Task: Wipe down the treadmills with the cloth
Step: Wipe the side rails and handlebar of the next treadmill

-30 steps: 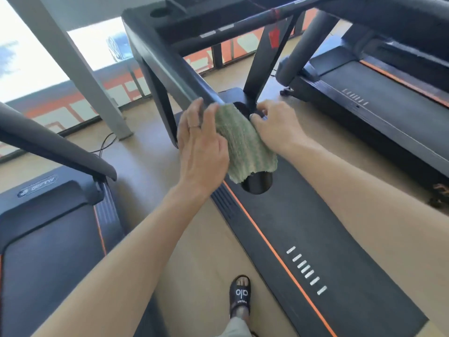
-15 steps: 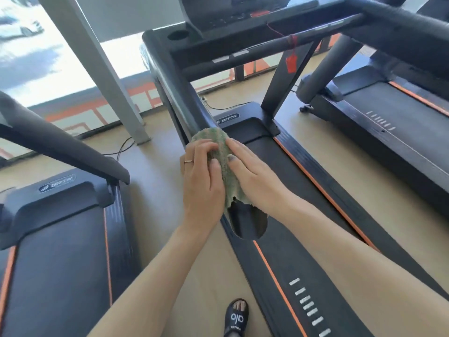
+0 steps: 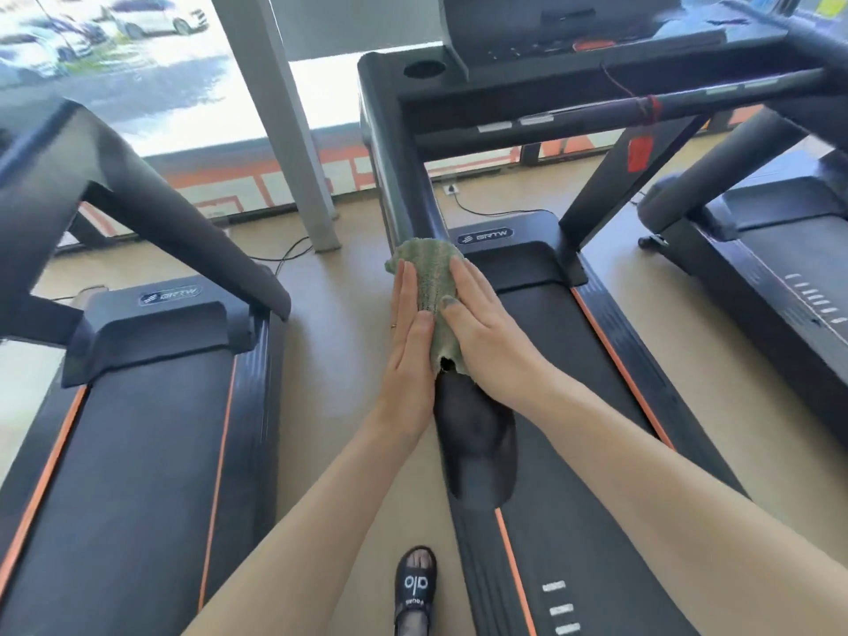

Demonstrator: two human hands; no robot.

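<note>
Center frame: green cloth (image 3: 431,286) is draped over the left handrail (image 3: 477,447) of the middle treadmill (image 3: 573,406), w/ both hands flat against it, one each side. Left hand (image 3: 408,346) sits on the cloth's left side, fingers straight & together, pointing up the rail; a ring shows on one finger. Right hand (image 3: 482,332) presses the right side, fingers straight & slightly spread, thumb lying across the cloth top. Neither hand curls round the cloth; it's sandwiched btwn the two palms, wrapped on the rail. Cloth's lower edge has a ragged hole, & the rail's rounded black end sticks out below the hands toward lower center. Rail runs up to the console (image 3: 573,34) at top center-right, w/ a round cup holder (image 3: 424,68) next to it. A red tag (image 3: 639,153) hangs from the crossbar at upper right. Second treadmill (image 3: 137,429) fills the left of frame, third treadmill (image 3: 780,277) at the right edge. A black sandal (image 3: 415,589) on the person's foot stands on the tan floor (image 3: 339,360) at bottom center, just left of the middle treadmill's deck. Window (image 3: 114,62) at upper left shows parked cars outside.
</note>
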